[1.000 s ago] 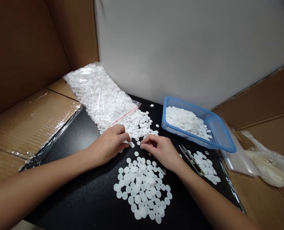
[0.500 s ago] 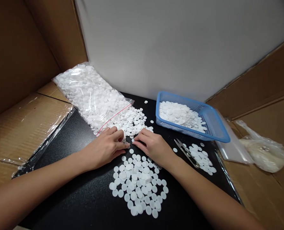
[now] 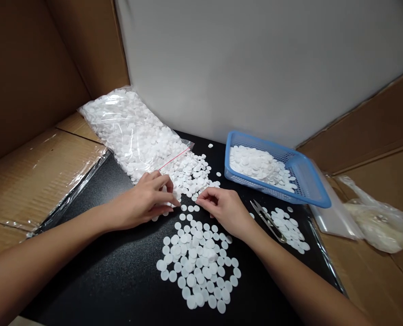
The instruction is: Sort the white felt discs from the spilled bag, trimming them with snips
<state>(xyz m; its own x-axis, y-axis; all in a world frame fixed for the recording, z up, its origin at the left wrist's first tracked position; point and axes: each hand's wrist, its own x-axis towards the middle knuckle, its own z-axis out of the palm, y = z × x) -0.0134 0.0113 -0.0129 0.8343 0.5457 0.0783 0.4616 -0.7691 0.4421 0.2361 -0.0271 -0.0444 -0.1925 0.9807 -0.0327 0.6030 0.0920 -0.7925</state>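
My left hand (image 3: 154, 198) rests low over the table beside the mouth of a clear zip bag (image 3: 130, 131). Its fingers are bent and apart, over small white discs, with no disc visibly gripped. Opposite it, my right hand (image 3: 223, 206) has thumb and index fingertip pinched together at the edge of the spilled discs (image 3: 191, 174); whatever is between them is too small to make out. A few single discs (image 3: 190, 208) lie between the two hands. Closer to me is a loose, spread pile of round white discs (image 3: 198, 267), partly overlapping.
A blue plastic basket (image 3: 276, 192) holding white discs stands at the back right. Thread snips (image 3: 268, 222) lie beside a smaller disc pile (image 3: 291, 231). Clear plastic bags (image 3: 380, 226) are at the far right. Cardboard (image 3: 35, 172) borders the black table (image 3: 120, 271), with a pale wall behind.
My left hand has moved slightly left and its fingers have spread. My right hand has shifted a little right. More single discs now show between them. The view has shifted slightly.
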